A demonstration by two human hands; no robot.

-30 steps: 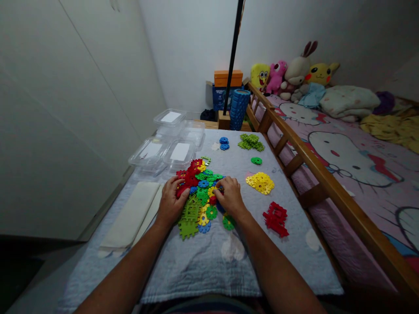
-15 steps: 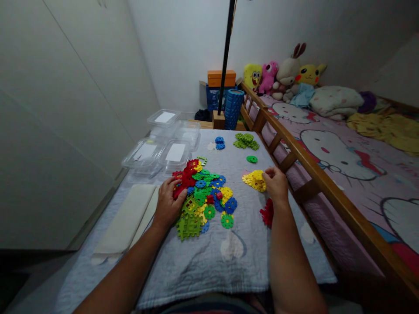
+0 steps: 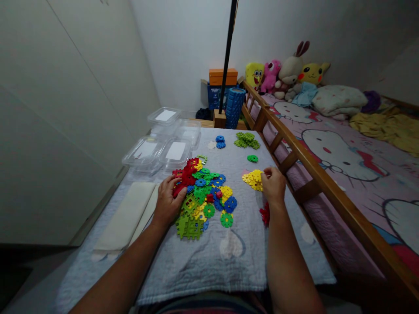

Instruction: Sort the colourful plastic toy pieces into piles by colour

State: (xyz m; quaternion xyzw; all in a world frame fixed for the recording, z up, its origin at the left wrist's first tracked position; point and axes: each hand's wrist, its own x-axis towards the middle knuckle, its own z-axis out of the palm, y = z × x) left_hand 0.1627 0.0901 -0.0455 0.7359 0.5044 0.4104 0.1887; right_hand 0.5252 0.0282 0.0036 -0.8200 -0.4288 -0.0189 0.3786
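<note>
At the far left a folded white cloth (image 3: 126,216) lies on the quilt-covered desk (image 3: 235,257), and behind it stand several clear plastic containers (image 3: 157,150) with lids. Just to the right, the left hand (image 3: 167,201) rests palm down on the left edge of the mixed pile (image 3: 209,194) of red, green, blue and yellow toy gears. Its fingers (image 3: 175,183) are loosely spread over the red pieces and close on nothing. The pile sits in the middle of the desk, and joined green square pieces (image 3: 189,226) lie at its near edge, just below the left hand. Farther back lie a few blue gears (image 3: 219,141), a small green heap (image 3: 247,140) and a single green gear (image 3: 252,158), each apart from the others. Right of the mixed pile, the yellow heap (image 3: 253,179) lies by itself. The right hand (image 3: 273,187) touches its right side with curled fingers (image 3: 266,174); whether they pinch a piece cannot be told. Red pieces (image 3: 265,213) show partly beside the right wrist. A wooden bed rail (image 3: 314,174) runs along the right edge of the desk, with plush toys (image 3: 288,72) at the far end of the bed.
</note>
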